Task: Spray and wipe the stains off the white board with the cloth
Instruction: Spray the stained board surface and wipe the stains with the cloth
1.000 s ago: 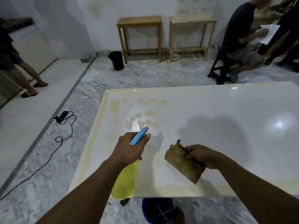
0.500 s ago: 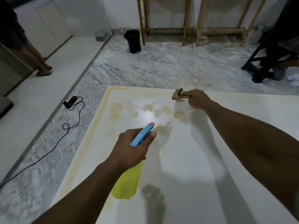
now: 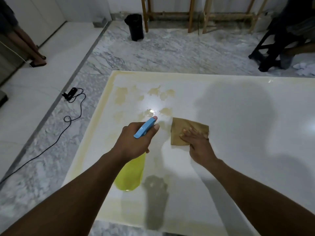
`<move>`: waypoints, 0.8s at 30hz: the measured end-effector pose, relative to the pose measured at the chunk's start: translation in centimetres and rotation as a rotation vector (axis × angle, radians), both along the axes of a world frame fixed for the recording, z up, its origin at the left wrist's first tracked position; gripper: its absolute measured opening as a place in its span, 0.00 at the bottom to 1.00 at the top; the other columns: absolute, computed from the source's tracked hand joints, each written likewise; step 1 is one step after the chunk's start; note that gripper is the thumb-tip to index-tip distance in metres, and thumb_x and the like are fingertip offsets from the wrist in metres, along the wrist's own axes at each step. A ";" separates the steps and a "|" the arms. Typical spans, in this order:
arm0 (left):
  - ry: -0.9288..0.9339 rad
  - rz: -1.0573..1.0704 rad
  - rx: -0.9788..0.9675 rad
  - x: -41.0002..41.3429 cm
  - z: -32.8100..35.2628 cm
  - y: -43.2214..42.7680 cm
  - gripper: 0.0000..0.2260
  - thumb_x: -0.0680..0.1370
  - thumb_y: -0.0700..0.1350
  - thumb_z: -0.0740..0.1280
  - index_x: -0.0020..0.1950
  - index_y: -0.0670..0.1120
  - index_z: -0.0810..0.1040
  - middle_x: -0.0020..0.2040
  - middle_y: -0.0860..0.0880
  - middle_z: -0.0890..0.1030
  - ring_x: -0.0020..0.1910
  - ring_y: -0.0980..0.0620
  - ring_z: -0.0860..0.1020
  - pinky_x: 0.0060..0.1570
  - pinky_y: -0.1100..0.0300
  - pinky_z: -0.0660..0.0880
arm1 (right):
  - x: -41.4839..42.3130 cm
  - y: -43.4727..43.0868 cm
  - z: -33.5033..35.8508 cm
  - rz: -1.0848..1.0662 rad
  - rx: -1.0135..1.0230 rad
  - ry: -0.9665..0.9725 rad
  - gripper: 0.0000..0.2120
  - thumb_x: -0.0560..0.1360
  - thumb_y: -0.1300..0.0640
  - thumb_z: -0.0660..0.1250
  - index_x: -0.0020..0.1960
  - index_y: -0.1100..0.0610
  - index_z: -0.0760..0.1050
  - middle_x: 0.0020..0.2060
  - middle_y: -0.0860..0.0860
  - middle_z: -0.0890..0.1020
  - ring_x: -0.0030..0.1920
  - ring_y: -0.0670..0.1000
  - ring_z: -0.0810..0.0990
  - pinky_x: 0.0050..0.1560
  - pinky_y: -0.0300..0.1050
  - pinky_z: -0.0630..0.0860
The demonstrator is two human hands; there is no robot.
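The white board [image 3: 238,133] lies flat in front of me, with several yellowish stains [image 3: 121,97] and a wet patch near its far left corner. My left hand [image 3: 134,143] grips a spray bottle [image 3: 131,174] with a yellow body and a blue trigger head that points at the stains. Just to its right, my right hand [image 3: 197,143] presses the brown cloth [image 3: 184,129] flat on the board with straight fingers. The cloth lies at the near edge of the stained patch.
A black cable with a plug [image 3: 71,94] trails over the marble floor left of the board. A black bin [image 3: 134,26] and wooden table legs [image 3: 190,14] stand at the back. One person stands far left [image 3: 32,53], another sits far right [image 3: 289,40].
My right hand came back from the board's far edge toward me and now lays the cloth flat beside the bottle. The left hand with the bottle stayed in place.
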State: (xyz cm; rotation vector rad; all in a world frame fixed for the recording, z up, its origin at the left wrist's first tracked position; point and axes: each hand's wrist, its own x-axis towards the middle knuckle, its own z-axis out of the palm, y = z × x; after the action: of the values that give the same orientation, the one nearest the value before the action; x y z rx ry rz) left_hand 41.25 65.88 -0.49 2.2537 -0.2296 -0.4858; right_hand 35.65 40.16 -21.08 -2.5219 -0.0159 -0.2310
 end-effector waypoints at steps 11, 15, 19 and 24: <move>-0.012 -0.075 -0.118 -14.1 4.2 12.3 0.03 0.83 0.58 0.67 0.55 0.65 0.80 0.50 0.34 0.85 0.27 0.50 0.85 0.36 0.63 0.82 | -19.4 12.2 6.0 -0.075 0.170 0.260 0.22 0.74 0.68 0.58 0.56 0.47 0.82 0.58 0.50 0.82 0.60 0.49 0.80 0.62 0.32 0.67; -0.025 -0.096 -0.128 -14.5 5.4 14.8 0.08 0.83 0.59 0.67 0.61 0.63 0.81 0.49 0.35 0.85 0.27 0.49 0.85 0.40 0.58 0.84 | -18.5 12.1 13.8 -0.221 0.547 0.565 0.12 0.76 0.66 0.60 0.46 0.60 0.82 0.37 0.53 0.83 0.39 0.51 0.80 0.39 0.42 0.74; -0.063 -0.129 -0.163 -11.8 6.3 14.9 0.07 0.83 0.57 0.67 0.60 0.62 0.81 0.49 0.34 0.85 0.25 0.52 0.84 0.33 0.65 0.81 | -14.8 10.9 17.5 -0.255 0.829 0.806 0.09 0.77 0.65 0.62 0.51 0.65 0.80 0.47 0.63 0.84 0.47 0.62 0.84 0.46 0.54 0.81; -0.053 -0.164 -0.162 -4.9 5.3 12.9 0.08 0.83 0.58 0.67 0.60 0.61 0.82 0.49 0.35 0.85 0.25 0.52 0.83 0.31 0.68 0.78 | -4.5 7.7 18.9 -0.195 0.747 0.930 0.10 0.77 0.67 0.60 0.54 0.63 0.79 0.47 0.62 0.84 0.47 0.62 0.84 0.47 0.55 0.81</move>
State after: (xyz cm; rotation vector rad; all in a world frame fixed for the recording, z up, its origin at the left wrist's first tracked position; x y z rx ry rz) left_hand 36.37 78.82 4.84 2.1001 -0.4677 -0.4763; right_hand 31.14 47.84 -2.16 -1.6749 0.5713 0.7362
